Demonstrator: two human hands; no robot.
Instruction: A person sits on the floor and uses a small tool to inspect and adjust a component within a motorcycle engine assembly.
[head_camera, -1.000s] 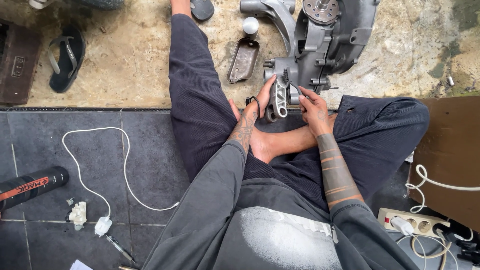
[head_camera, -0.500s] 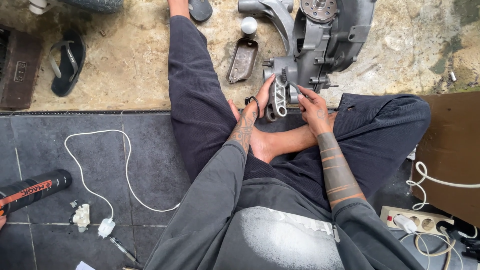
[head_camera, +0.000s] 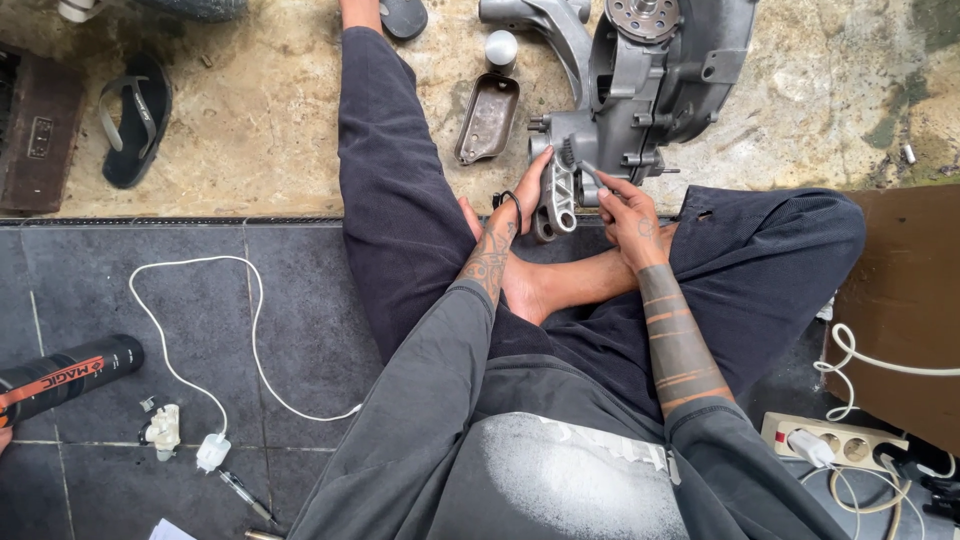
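I sit on the floor with a grey metal engine casing (head_camera: 655, 75) in front of my legs. My left hand (head_camera: 520, 200) rests against the left side of its silver bracket (head_camera: 560, 195), fingers wrapped on it. My right hand (head_camera: 628, 215) is closed on a small thin tool, its tip touching the casing just right of the bracket. A black band circles my left wrist.
A small metal tray (head_camera: 487, 118) and a white cap (head_camera: 500, 45) lie left of the casing. A black sandal (head_camera: 135, 118) lies far left. A black spray can (head_camera: 65, 378), white cable (head_camera: 200, 330) and a pen lie on the tiles. A power strip (head_camera: 840, 440) is at right.
The view has shifted slightly; both hands stay on the bracket and casing with only small finger movements.
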